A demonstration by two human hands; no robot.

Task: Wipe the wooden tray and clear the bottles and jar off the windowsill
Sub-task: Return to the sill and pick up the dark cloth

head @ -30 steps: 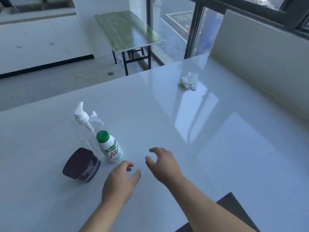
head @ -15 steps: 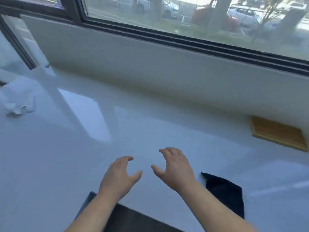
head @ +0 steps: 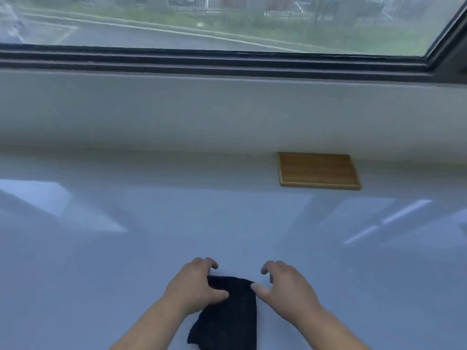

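A flat wooden tray (head: 319, 170) lies on the white counter against the low wall under the window, to the right of centre, with nothing on it. A dark cloth (head: 231, 314) lies on the counter close to me. My left hand (head: 195, 284) rests on the cloth's upper left corner with curled fingers and the thumb on the fabric. My right hand (head: 284, 286) hovers just to the right of the cloth, fingers apart and curled, holding nothing. No bottles or jar are in view.
The glossy white counter (head: 126, 261) stretches wide on both sides. A pale low wall (head: 177, 109) and a dark window frame (head: 227, 61) run along the far edge.
The view has swung right, from the bottles and jar past a crumpled tissue to the tray. Both hands have come to the dark cloth, and the left now touches it.
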